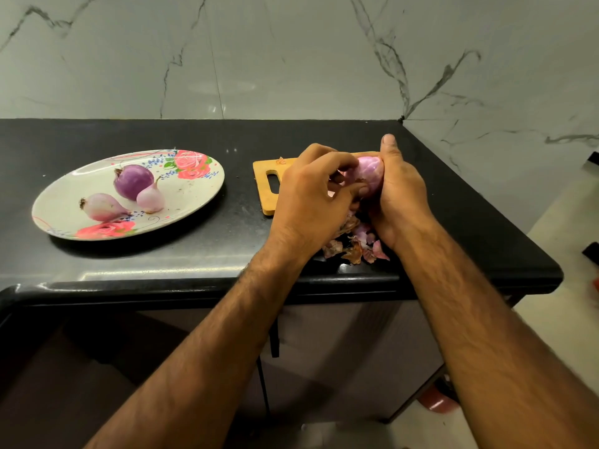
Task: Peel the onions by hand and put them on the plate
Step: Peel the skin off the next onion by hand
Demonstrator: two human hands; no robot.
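held onion [368, 176]: pink, glossy; plate [194, 194]: floral; bears three peeled onions [133, 181]

The board [264, 176] is pale matt wood on a glossy black stone counter [227, 228], with a polished, grey-veined marble wall [291, 59] behind it. Left of the board, the plate [191, 192] looks smooth and shiny with printed flowers, and the onions [133, 181] on it have a faint sheen. The onion [368, 171] over the board is smooth too; the peels [355, 249] by its near edge look dry and papery.
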